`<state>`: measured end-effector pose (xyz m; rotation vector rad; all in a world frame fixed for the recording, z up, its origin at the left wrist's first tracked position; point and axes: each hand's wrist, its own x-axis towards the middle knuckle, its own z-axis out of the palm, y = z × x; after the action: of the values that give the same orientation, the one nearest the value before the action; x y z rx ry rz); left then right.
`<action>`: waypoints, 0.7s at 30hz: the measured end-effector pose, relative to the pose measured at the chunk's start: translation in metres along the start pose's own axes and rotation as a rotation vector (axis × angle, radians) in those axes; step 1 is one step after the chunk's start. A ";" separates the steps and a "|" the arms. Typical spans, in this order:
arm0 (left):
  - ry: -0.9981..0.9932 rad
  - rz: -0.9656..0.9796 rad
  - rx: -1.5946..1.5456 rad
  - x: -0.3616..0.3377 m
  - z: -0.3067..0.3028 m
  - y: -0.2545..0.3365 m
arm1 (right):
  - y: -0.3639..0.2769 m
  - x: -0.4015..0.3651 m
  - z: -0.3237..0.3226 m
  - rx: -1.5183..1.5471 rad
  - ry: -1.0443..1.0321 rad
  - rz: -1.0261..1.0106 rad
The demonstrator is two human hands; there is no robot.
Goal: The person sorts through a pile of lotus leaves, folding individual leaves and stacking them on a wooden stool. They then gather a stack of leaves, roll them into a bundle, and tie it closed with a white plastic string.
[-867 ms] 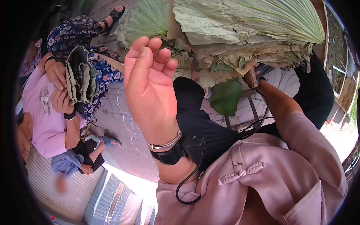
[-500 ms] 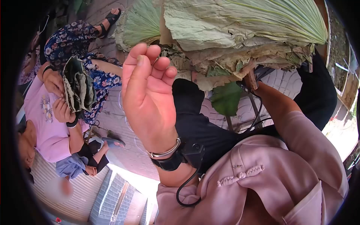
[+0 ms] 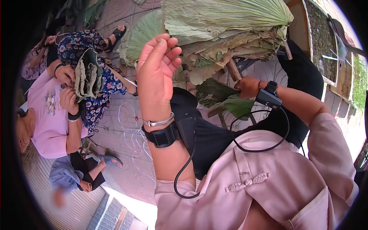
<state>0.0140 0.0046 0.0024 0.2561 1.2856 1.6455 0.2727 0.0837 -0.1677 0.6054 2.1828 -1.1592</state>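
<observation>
Head view: broad dry leaves [image 3: 226,23] are lying layered just beyond the left hand [image 3: 156,78], which is curving loosely open, and are probably needing gentle, well-spread support (brittle edges, I suspect). A smaller leaf [image 3: 212,92] is meeting the right hand [image 3: 248,87], whose grip is unclear.

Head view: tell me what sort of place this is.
Probably an outdoor yard or roadside work spot: there is patterned paving underfoot, a corrugated surface behind the seated people, and sunlit greenery at the far edge.
</observation>
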 end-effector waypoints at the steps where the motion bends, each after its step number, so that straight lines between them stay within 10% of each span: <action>1: -0.020 0.008 -0.005 -0.001 0.003 0.000 | -0.009 -0.020 -0.008 -0.108 0.048 -0.165; 10: -0.104 0.014 -0.022 -0.009 0.008 -0.006 | -0.078 -0.174 -0.099 0.717 0.057 -0.074; 21: -0.074 0.017 0.096 0.003 0.036 -0.019 | -0.047 -0.319 -0.169 1.130 1.016 -0.434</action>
<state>0.0473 0.0284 0.0002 0.3830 1.3110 1.5762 0.4264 0.1653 0.1521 1.4600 2.2389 -2.8339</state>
